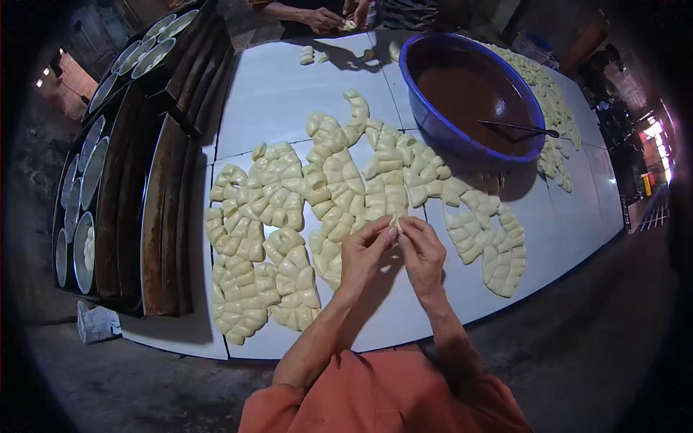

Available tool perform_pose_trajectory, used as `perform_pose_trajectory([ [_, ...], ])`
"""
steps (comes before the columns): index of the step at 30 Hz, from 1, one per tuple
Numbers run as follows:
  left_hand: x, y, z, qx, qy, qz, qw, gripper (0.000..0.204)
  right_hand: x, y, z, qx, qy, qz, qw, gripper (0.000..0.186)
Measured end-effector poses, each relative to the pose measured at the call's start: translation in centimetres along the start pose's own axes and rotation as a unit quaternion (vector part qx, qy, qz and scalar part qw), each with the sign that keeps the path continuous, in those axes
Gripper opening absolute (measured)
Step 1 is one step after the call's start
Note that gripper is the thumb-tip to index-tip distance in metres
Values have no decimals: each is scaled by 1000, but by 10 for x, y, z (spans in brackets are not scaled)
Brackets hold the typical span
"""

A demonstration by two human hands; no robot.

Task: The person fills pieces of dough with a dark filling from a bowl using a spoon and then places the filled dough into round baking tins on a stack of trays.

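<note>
My left hand (364, 251) and my right hand (424, 254) meet over the table, fingertips pinched together on a small pale piece of dough (394, 222). Most of that piece is hidden behind my fingers. Just beyond and to the left lie many pale, glossy dough pieces (336, 169), set edge to edge in curving rows on the white tabletop (267, 86). A further patch of dough pieces (503, 263) lies to the right of my right hand.
A large blue basin (473, 153) of brown filling stands at the far right, a long-handled utensil (523, 130) resting in it. More dough pieces (552, 108) lie behind it. Metal tins (85, 249) in dark wooden frames line the left side. Across the table, another person's hands (325, 20) handle dough.
</note>
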State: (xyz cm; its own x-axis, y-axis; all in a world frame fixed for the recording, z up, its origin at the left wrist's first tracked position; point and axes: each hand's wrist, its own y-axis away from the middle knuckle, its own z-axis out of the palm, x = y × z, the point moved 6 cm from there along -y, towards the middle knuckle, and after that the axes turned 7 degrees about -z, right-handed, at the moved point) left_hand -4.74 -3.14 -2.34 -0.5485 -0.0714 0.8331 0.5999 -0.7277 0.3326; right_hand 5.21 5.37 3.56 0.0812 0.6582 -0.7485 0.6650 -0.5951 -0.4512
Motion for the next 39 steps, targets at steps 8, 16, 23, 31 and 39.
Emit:
perform_pose_trajectory([
  [8, 23, -4, -4, -72, -53, -161, 983, 36, 13, 7, 6, -38, -214, 214, 952, 22],
  [16, 32, 17, -4, -94, -87, -158, 979, 39, 8, 25, 2, -76, -218, 33, 972, 39],
  [23, 18, 33, 1, -142, -79, -78, 984, 28, -8, 30, 1, 85, -149, 23, 985, 18],
  [31, -4, 58, 12, -131, -120, -51, 983, 26, 12, 57, -13, -5, -33, 35, 999, 20],
  [39, 9, 89, 1, -47, -470, -75, 878, 35, 12, 113, -26, -208, 53, 102, 971, 30],
])
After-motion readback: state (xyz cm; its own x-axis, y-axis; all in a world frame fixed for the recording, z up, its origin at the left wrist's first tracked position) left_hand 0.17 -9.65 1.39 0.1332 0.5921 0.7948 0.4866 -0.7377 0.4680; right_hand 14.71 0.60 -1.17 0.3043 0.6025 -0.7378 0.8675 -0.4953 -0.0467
